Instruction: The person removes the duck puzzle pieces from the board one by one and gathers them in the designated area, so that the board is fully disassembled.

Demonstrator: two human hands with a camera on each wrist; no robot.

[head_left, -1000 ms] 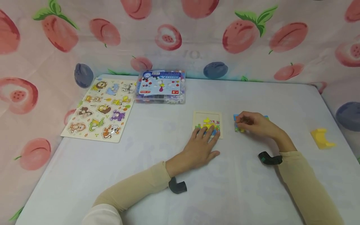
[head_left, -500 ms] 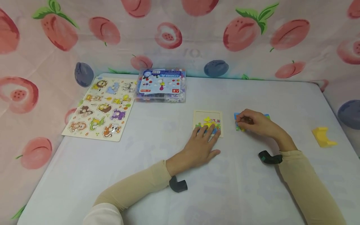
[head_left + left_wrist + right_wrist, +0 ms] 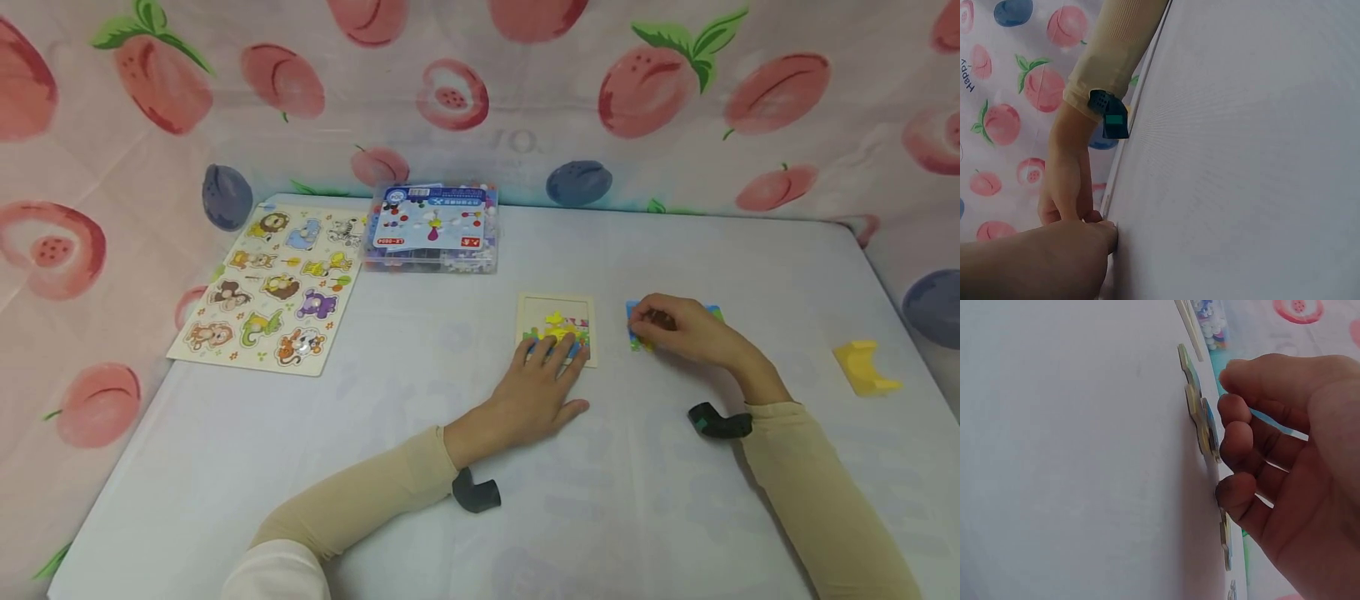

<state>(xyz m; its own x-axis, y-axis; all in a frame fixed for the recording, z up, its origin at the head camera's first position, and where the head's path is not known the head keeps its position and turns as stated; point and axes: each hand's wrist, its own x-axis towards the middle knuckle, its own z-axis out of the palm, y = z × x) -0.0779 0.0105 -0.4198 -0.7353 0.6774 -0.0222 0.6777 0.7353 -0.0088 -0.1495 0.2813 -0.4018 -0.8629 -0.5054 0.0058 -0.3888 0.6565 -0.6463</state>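
Observation:
A small wooden puzzle tray (image 3: pixel 553 297) lies near the middle of the table, its lower part filled with colourful pieces, its upper part bare. Spread fingers of my left hand (image 3: pixel 517 412) rest on the tray's near part and cover some of the picture. To the right are loose jigsaw pieces (image 3: pixel 633 311), blue and multicoloured. My right hand (image 3: pixel 693 332) hovers low over them, fingers loosely curled and fingertips close to or touching pieces (image 3: pixel 1196 412). In the right wrist view no piece shows between thumb and fingertips. The left wrist view shows no puzzle.
An animal peg puzzle board (image 3: pixel 258 292) lies at the left. Next to it, at the back, stands a clear plastic box (image 3: pixel 431 225) with a printed label. A yellow curved block (image 3: pixel 862 368) lies near the right edge. Peach-print cloth (image 3: pixel 525 92) hangs behind the table.
The head view has shifted slightly. Both hands keep practically the same places, the left on the tray and the right over the loose jigsaw pieces.

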